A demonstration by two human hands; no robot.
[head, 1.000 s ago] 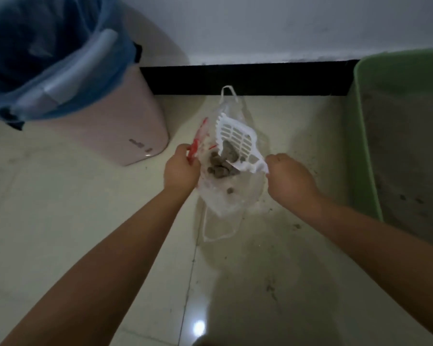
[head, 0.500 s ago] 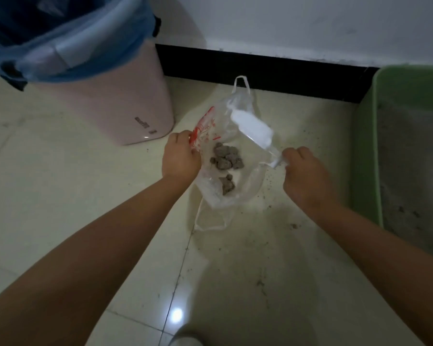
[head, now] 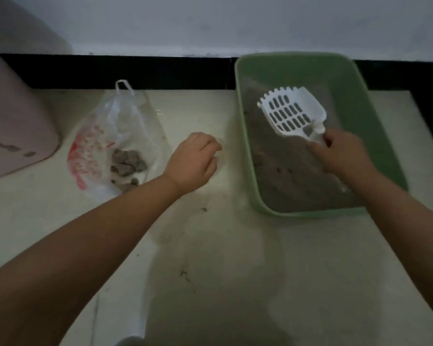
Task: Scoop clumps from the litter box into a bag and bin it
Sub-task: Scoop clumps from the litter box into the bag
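A green litter box (head: 245, 126) with grey litter (head: 285, 176) stands at the right against the skirting. My right hand (head: 340, 153) grips the handle of a white slotted scoop (head: 289, 113), held empty above the litter. A clear plastic bag with red print (head: 103, 146) lies on the floor to the left, with several grey clumps (head: 126, 163) inside. My left hand (head: 193, 161) hovers over the floor between bag and box, fingers loosely curled, holding nothing.
A pink bin (head: 13, 126) stands at the far left beside the bag. A black skirting board (head: 160, 71) runs along the white wall behind. Litter crumbs (head: 185, 273) are scattered on the pale tiled floor in front.
My right hand carried the scoop from the bag over to the litter box. My left hand let go of the bag's rim, and the bag now lies slumped. The view swung right.
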